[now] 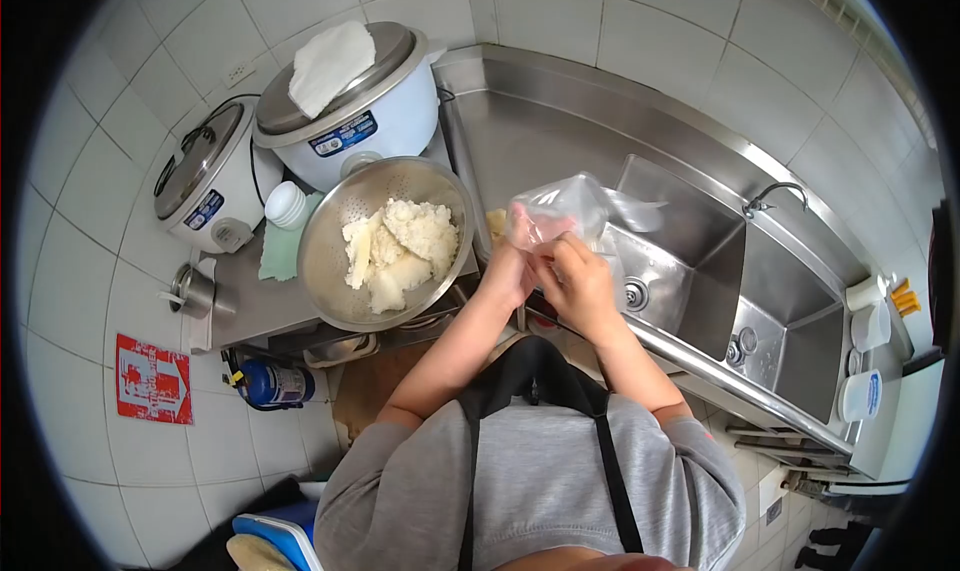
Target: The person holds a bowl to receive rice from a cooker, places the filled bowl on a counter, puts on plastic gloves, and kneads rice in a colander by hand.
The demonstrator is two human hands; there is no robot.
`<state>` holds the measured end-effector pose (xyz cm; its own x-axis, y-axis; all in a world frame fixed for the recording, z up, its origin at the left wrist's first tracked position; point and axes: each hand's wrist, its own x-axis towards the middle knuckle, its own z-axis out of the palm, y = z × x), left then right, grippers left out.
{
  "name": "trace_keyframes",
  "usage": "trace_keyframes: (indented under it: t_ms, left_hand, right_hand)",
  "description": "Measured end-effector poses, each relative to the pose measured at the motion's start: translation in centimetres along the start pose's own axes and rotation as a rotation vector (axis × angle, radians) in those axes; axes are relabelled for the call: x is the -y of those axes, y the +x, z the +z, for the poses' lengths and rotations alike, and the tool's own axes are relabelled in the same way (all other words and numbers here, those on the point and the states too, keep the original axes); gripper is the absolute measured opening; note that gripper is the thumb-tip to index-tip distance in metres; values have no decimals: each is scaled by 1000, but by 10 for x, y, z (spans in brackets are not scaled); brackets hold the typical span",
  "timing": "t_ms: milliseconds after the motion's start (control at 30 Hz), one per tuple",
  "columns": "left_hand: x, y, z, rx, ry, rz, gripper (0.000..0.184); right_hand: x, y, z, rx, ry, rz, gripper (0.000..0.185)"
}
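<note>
The clear plastic bag [585,199] is at the fingers, its loose part spreading ahead and to the right of them. The right hand [578,283] has its thumb and forefinger drawn together, apparently pinching the near edge of the film. The left hand [512,269] is partly covered by the plastic; its fingers show pink and blurred through it, and I cannot tell whether they are spread or pressed together, or whether they lie inside the bag or behind it.

Handling this well calls for a light, exact pinch: film this thin probably clings to itself, so rolling the edge between thumb and forefinger should part the layers better than tugging. The left hand does best to hold steady while the right works, with the pull kept even, since a sharp jerk could stretch or tear the edge. The loose part wants keeping up, because beyond the fingers on the right lies the sink [716,289], where the film could pick up water.

Left of the fingers, near the left forearm, sits the perforated metal bowl [338,209] of cooked rice [428,233]; elbows are best kept clear of its rim. Farther out, past the bowl, stand the large rice cooker [405,131] and stacked white cups [287,207].
</note>
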<state>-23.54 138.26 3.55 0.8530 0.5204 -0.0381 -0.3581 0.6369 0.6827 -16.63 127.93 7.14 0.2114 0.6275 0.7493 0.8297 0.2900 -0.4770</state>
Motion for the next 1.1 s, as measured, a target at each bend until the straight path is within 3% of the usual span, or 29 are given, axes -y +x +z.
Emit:
trace_keyframes:
  t_ms: [33,100,167,233,300,333,367,433,467,500,567,633,767,900,933,1033,1100]
  left_hand:
    - [17,5,-8,-101,95,68,50]
    - [26,5,-19,27,263,250,31]
    - [17,13,-23,-18,997,522,31]
    - [12,17,-23,-44,1131,531,32]
    - [-1,11,-2,-56,661,282,33]
    - [-13,7,14,-250,151,70,39]
    - [-22,11,5,-138,-194,-11,46]
    - [-30,17,-12,187,-633,-228,44]
    - [-27,18,-16,309,-716,-298,43]
    - [-21,14,-20,430,-797,-369,41]
    - [-18,12,-17,330,-804,-389,35]
    - [-15,11,-12,-116,-649,-286,30]
    - [-15,11,-12,-184,210,220,23]
    - [-15,5,14,-205,371,373,23]
    - [-19,14,11,-55,177,266,48]
    - [-24,17,12,220,-374,-74,66]
    - [-20,22,1,332,-452,-92,73]
  right_hand:
    - [1,-1,4,2,-15,-22,15]
    - [1,-3,12,7,-44,-65,17]
    - [9,-4,12,29,-22,-107,23]
    - [18,-10,13,47,-3,-106,25]
    - [18,-24,15,1,48,-240,26]
    - [18,-34,15,38,120,-173,21]
    - [17,-42,16,75,193,-105,17]
    - [7,-44,25,-60,335,221,15]
    - [-2,-40,24,-12,404,468,17]
    - [-13,-34,22,4,342,481,22]
    - [-32,-27,31,-69,456,430,19]
    - [-38,-18,22,20,254,332,15]
    - [-22,-4,-3,171,10,187,8]
    - [-23,-1,6,84,58,112,14]
    - [-22,-1,7,83,45,141,16]
    - [-14,5,5,84,5,223,19]
    - [-22,6,10,4,32,165,20]
